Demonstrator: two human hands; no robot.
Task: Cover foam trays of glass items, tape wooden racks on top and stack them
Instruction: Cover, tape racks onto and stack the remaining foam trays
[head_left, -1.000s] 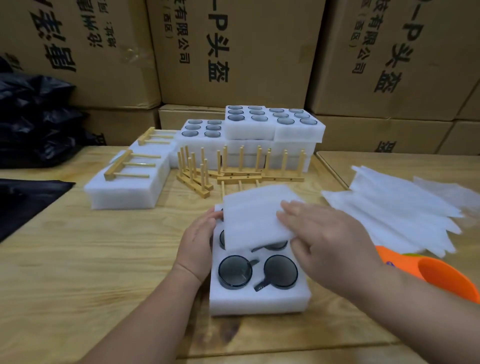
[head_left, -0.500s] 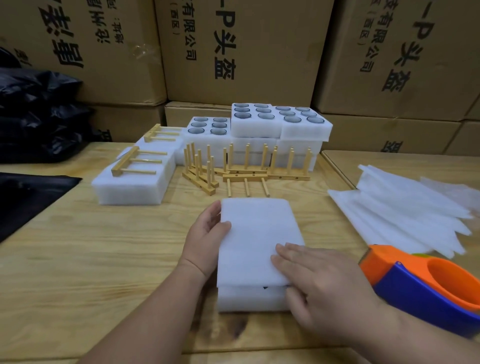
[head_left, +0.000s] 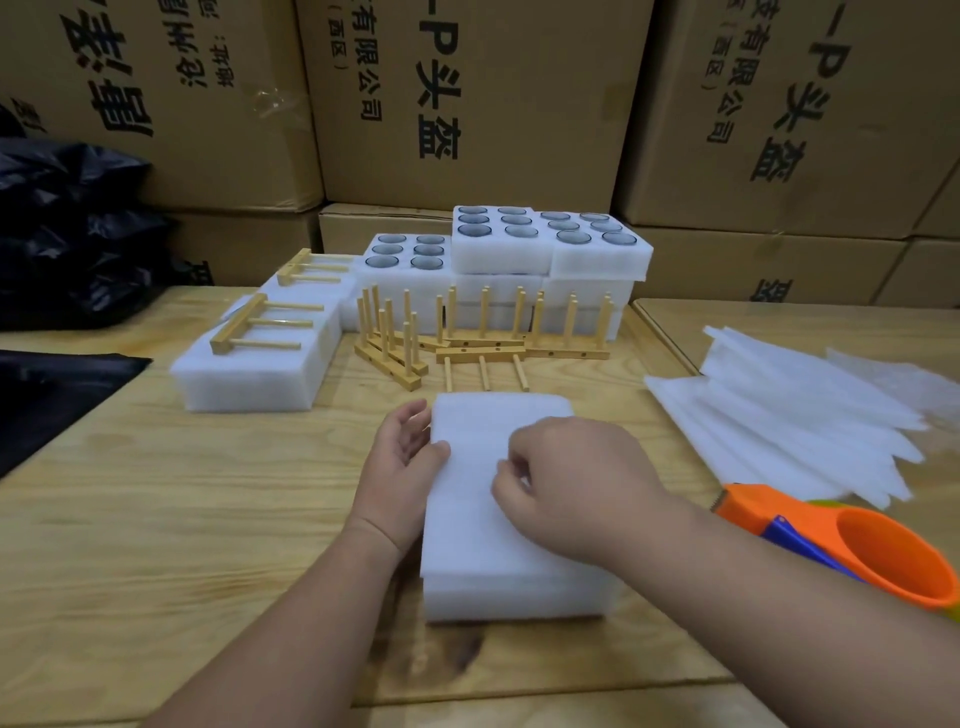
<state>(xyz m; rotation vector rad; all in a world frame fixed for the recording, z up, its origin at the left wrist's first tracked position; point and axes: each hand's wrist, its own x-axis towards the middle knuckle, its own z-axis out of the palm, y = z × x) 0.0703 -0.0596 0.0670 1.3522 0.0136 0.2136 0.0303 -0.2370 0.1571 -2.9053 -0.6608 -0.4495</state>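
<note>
At lower centre of the frame we see the white rectangular foam tray (head_left: 511, 597) on the pale wooden bench (head_left: 156, 519), fully capped by a thin white foam sheet (head_left: 493, 415) lying flush with its edges. Our left hand (head_left: 402, 467) has a relaxed, open grip against the sheet's left edge; our right hand (head_left: 569, 480) rests on top with curled fingers, its grip unclear. Bare bench lies left; an orange tape dispenser (head_left: 857, 540) sits near, lower right.

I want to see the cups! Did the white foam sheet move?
Yes. The foam sheet came down flat onto the foam tray, toward its near edge, hiding the cups.
</note>
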